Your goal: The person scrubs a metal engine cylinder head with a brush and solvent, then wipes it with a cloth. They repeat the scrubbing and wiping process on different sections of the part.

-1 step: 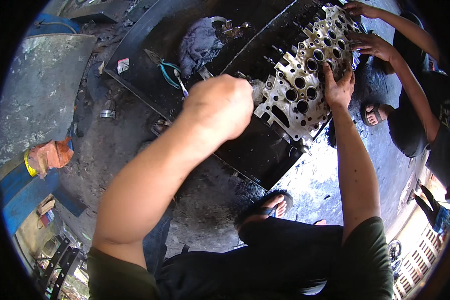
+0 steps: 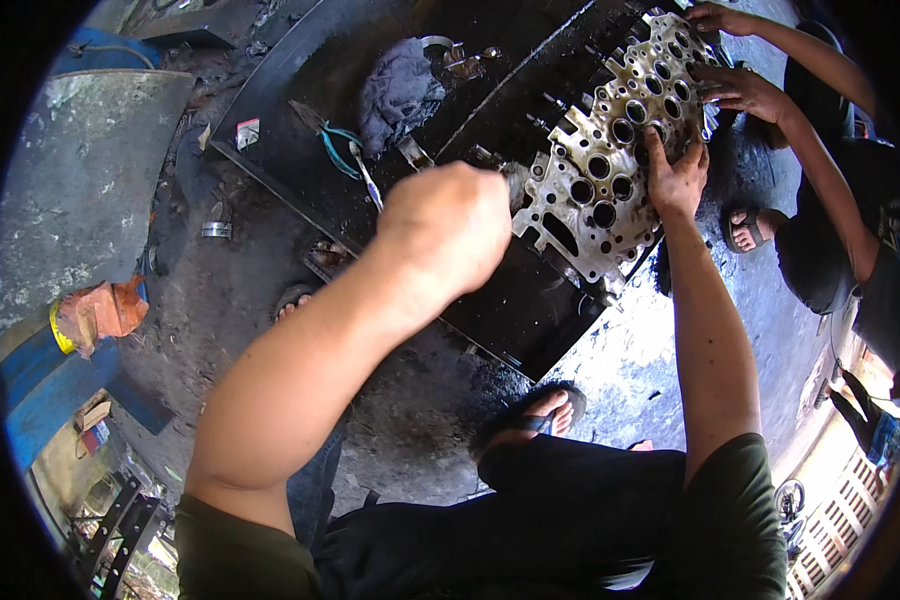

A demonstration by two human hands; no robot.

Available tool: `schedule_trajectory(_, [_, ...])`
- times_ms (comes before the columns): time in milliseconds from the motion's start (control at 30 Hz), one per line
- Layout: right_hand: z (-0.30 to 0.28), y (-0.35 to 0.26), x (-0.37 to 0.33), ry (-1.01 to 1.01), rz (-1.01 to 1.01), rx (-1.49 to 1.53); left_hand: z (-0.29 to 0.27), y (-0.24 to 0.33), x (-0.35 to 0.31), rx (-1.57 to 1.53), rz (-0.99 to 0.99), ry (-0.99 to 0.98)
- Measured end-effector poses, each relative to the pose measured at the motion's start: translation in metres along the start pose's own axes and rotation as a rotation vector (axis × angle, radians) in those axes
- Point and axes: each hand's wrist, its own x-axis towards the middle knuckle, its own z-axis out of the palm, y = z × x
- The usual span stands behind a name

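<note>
A silvery, oil-stained engine cylinder head (image 2: 570, 215) with rows of round holes lies aslant on a dark metal tray. My right hand (image 2: 678, 178) grips its near right edge, thumb on the holed face and fingers spread along the side. Close to its left end, my left hand (image 2: 445, 225) is closed in a fist; whatever it may hold is hidden behind the knuckles. Just left of that fist lies a slim white-handled tool (image 2: 368, 180), like a brush. Another person's two hands (image 2: 745, 92) rest on the head's far right edge.
On the black metal tray (image 2: 515, 320) are teal-handled pliers (image 2: 335, 140), a dark rag (image 2: 400, 90) and a small white packet (image 2: 247, 132). A metal ring (image 2: 216, 229) lies on the floor at left. My sandalled foot (image 2: 548, 410) stands by the tray's near corner.
My left fist has shifted slightly to the right, uncovering more of the white-handled tool and toes beside the tray. My right hand and the cylinder head look almost unmoved.
</note>
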Motion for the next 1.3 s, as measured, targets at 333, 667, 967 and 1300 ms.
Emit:
schedule_trajectory(333, [-0.005,-0.006,0.005,-0.112,0.066,-0.132,-0.004,-0.006,0.004,0.086,-0.082,-0.198])
schedule_trajectory(667, [-0.027,-0.025,-0.044,-0.144,-0.053,-0.068,0.053,-0.065,-0.077,0.038,0.100,-0.358])
schedule_trajectory(967, [-0.092,-0.021,-0.144,-0.362,-0.227,-0.114,0.068,-0.114,-0.007,-0.260,-0.038,-0.188])
schedule_trajectory(1300, [-0.047,-0.024,-0.162,-0.680,-0.133,-0.080,0.123,-0.137,0.019,-0.841,-0.163,0.352])
